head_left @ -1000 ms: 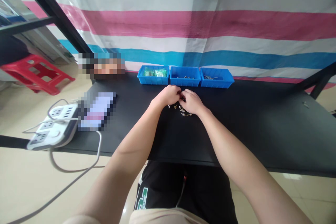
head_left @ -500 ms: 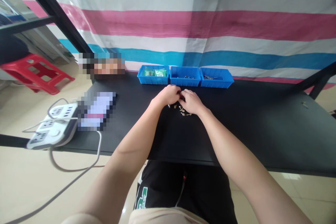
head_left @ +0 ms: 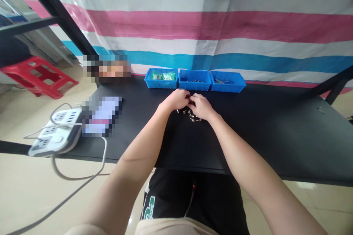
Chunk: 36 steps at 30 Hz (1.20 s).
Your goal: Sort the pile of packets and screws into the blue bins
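My left hand (head_left: 179, 99) and my right hand (head_left: 200, 105) meet at the fingertips over the black table (head_left: 275, 128). Both have their fingers curled in and closed; whatever is pinched between them is hidden by the hands. Just below and between them lie several small metal screws (head_left: 192, 117), loose on the tabletop. A small brass-coloured piece (head_left: 184, 111) rests apart from these, nearer my left hand. Behind my hands stands the middle blue bin (head_left: 194, 85), with small metal parts in its bottom.
The left blue bin (head_left: 161, 84) holds green-and-clear plastic packets; thin metal pieces lie in the right blue bin (head_left: 228, 87). At the table's left edge are a white power strip (head_left: 56, 130) with cables and a blurred phone-like object (head_left: 102, 115). A red stool (head_left: 38, 75) stands beyond.
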Tool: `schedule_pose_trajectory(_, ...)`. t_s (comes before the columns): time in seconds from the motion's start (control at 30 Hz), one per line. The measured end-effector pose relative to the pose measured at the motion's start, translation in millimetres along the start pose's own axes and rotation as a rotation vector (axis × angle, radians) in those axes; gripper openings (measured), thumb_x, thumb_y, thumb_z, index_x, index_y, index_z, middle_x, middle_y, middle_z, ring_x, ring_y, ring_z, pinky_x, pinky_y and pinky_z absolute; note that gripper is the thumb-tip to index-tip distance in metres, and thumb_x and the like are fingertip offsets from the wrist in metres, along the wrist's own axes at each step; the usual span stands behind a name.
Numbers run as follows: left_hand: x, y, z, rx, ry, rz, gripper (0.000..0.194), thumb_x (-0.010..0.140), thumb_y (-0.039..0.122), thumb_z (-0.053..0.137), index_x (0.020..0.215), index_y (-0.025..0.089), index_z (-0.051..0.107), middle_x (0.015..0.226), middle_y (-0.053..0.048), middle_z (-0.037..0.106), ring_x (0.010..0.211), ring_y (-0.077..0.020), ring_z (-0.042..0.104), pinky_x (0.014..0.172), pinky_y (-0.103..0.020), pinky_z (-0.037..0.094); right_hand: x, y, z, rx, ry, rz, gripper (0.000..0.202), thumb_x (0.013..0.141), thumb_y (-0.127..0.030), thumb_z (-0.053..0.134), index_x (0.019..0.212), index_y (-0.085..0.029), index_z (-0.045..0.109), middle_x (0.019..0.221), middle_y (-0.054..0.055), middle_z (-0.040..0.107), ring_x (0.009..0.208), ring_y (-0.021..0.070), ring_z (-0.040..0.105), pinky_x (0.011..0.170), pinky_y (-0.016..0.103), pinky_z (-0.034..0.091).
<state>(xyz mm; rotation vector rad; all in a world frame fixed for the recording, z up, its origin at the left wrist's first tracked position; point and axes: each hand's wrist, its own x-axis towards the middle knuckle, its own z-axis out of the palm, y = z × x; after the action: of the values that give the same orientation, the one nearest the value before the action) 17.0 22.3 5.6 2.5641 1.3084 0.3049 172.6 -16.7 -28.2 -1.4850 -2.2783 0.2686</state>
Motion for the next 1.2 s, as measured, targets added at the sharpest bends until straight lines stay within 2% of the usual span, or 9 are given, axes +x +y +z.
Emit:
schedule_pose_trajectory(0.3, -0.9, -3.9, -2.0, -0.164, 0.0, -0.074, 0.029, 0.08, 0.017, 0.051, 0.094, 0.018, 0.077, 0.095, -0.007, 0.077, 0.089, -0.0216, 0.069, 0.08, -0.027, 0.052, 0.4, 2.0, 0.1, 0.024, -0.003, -0.015, 0.011, 0.09, -0.02, 0.059, 0.093, -0.019, 0.069, 0.101, 0.008, 0.065, 0.097, 0.0241, 0.057, 0.087, 0.037, 0.044)
schedule_pose_trajectory(0.73, -0.4, -6.4, -2.6, -0.265, -0.006, -0.112, 0.03, 0.079, 0.016, 0.052, 0.096, 0.018, 0.076, 0.094, -0.006, 0.077, 0.087, -0.0199, 0.069, 0.077, -0.025, 0.053, -1.7, 1.3, -0.2, 0.081, 0.044, -0.02, 0.011, 0.091, -0.022, 0.059, 0.092, -0.019, 0.069, 0.1, 0.008, 0.066, 0.096, 0.024, 0.057, 0.088, 0.037, 0.045)
schedule_pose_trajectory(0.87, 0.4, -7.9, -3.2, -0.297, 0.011, -0.117, 0.031, 0.079, 0.016, 0.05, 0.095, 0.019, 0.076, 0.097, -0.005, 0.077, 0.09, -0.0205, 0.069, 0.079, -0.026, 0.052, -1.7, 2.8, 2.4, 0.227, 0.153, -0.05, 0.009, 0.09, -0.021, 0.06, 0.091, -0.02, 0.069, 0.097, 0.007, 0.069, 0.093, 0.0227, 0.058, 0.089, 0.036, 0.046)
schedule_pose_trajectory(1.0, 2.4, -9.9, -3.0, -0.393, 0.086, -0.147, 0.03, 0.081, 0.017, 0.046, 0.089, 0.018, 0.076, 0.096, -0.005, 0.076, 0.091, -0.0208, 0.067, 0.085, -0.029, 0.051, -0.1, 2.7, 5.9, 0.444, 0.28, -0.021, 0.008, 0.087, -0.023, 0.061, 0.089, -0.021, 0.069, 0.089, 0.005, 0.072, 0.087, 0.0219, 0.063, 0.084, 0.036, 0.05)
schedule_pose_trajectory(1.2, 7.4, -10.6, -2.6, -0.835, 0.185, -0.191, 0.022, 0.08, 0.019, 0.049, 0.082, 0.014, 0.07, 0.076, -0.004, 0.07, 0.072, -0.0161, 0.062, 0.074, -0.028, 0.051, 1.8, 2.8, 7.0, 0.655, 0.444, 0.087, 0.015, 0.085, -0.032, 0.062, 0.092, -0.02, 0.067, 0.084, 0.004, 0.075, 0.076, 0.0199, 0.069, 0.073, 0.033, 0.053)
